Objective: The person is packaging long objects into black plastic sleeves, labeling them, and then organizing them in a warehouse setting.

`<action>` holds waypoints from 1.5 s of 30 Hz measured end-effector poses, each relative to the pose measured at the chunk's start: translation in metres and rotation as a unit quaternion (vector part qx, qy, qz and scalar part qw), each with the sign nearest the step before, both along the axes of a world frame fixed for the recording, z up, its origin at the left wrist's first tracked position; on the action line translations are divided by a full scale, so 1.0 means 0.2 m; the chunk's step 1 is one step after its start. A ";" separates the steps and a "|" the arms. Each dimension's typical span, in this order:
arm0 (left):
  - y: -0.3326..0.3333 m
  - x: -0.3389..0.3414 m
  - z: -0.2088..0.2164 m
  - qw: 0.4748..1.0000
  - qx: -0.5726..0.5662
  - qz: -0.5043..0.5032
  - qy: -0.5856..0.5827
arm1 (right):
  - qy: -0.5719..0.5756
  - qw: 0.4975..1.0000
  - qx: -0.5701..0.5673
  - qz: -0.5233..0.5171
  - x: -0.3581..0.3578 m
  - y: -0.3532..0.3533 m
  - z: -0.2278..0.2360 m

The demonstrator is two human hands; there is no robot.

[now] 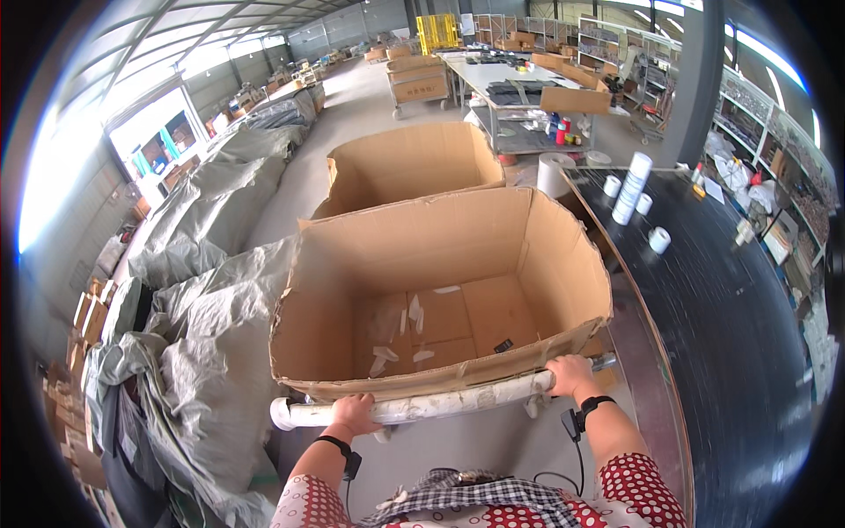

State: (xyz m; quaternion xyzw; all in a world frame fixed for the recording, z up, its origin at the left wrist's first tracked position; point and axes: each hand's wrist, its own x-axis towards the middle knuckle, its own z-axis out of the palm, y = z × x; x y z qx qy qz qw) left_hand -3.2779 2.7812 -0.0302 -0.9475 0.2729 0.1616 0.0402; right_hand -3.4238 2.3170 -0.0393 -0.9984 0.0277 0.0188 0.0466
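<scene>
A large open cardboard box (414, 216) stands right in front of me, its top edge ragged. On its floor lie several white scraps (416, 310) and a small black item (503, 346) too small to name. Along its near side runs a push handle (458, 403) wrapped in white. My left hand (355, 414) is closed over the handle's left part. Near the handle's right end, my right hand (572, 376) grips it with the fingers wrapped over. Each wrist wears a black strap with a small device and cable.
Another cardboard box (409, 167) sits just beyond. Grey tarps (211, 317) cover piles along the left. A black-topped table (704, 308) flanks the right, bearing white rolls (632, 189). Farther off stand a cluttered worktable (515, 77), a box cart (417, 84) and a grey pillar (694, 88).
</scene>
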 end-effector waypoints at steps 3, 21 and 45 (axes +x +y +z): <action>-0.07 0.40 -0.02 1.000 -0.003 -0.010 -0.015 | -0.023 0.999 0.019 -0.012 0.33 -0.07 0.00; -0.76 2.59 0.06 0.999 -0.028 0.007 -0.027 | 0.002 0.999 -0.004 -0.049 2.51 -0.71 0.06; -1.66 5.37 0.10 0.994 -0.068 0.003 -0.079 | -0.007 0.998 -0.005 -0.067 5.18 -1.56 0.10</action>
